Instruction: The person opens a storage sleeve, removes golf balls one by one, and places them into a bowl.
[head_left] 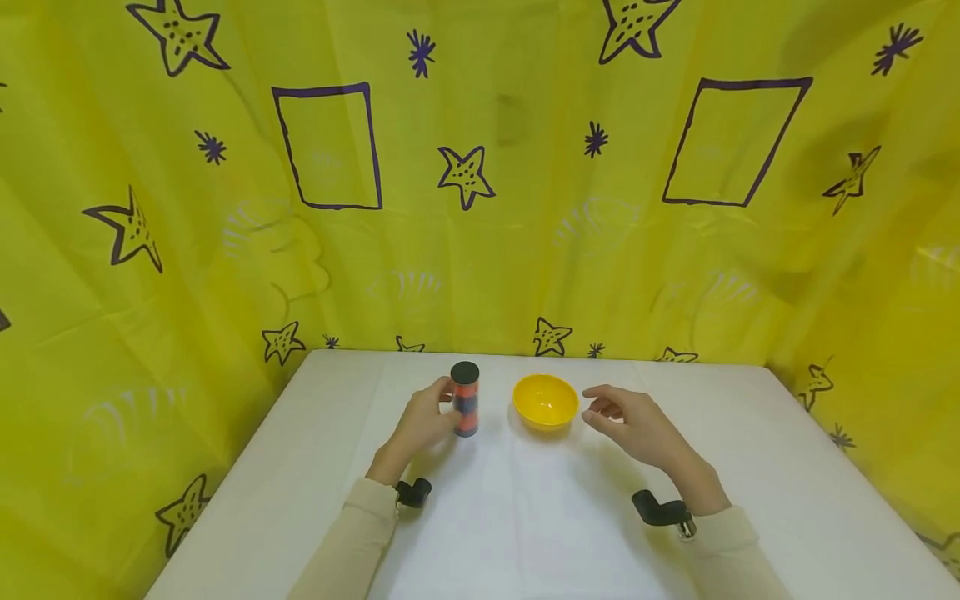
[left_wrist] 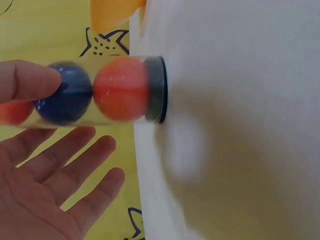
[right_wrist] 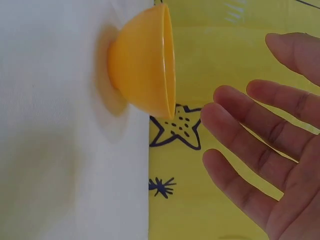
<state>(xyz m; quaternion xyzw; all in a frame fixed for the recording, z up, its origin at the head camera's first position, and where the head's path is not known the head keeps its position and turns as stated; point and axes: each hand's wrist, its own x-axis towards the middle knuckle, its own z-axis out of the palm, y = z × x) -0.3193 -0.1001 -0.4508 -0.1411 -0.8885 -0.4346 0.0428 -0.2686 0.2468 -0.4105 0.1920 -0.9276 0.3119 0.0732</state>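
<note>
A clear tube [head_left: 466, 404] with dark end caps stands upright near the table's middle. Inside it are orange-red balls [left_wrist: 121, 88] and a dark blue ball [left_wrist: 64, 100]. My left hand [head_left: 426, 419] holds the tube from its left side, the thumb [left_wrist: 35, 80] across its front and fingers reaching behind it; where the fingertips touch is partly hidden. To the right of the tube sits a yellow bowl [head_left: 546, 403], its inside bare in the head view. Just right of the bowl, my right hand [head_left: 633, 423] hovers with fingers loosely extended, apart from the rim and holding nothing.
A white cloth covers the table [head_left: 517, 517]. Its back edge meets a yellow curtain [head_left: 480, 267] printed with stars and frames, which also hangs along both sides. Each wrist wears a dark camera mount [head_left: 660, 508].
</note>
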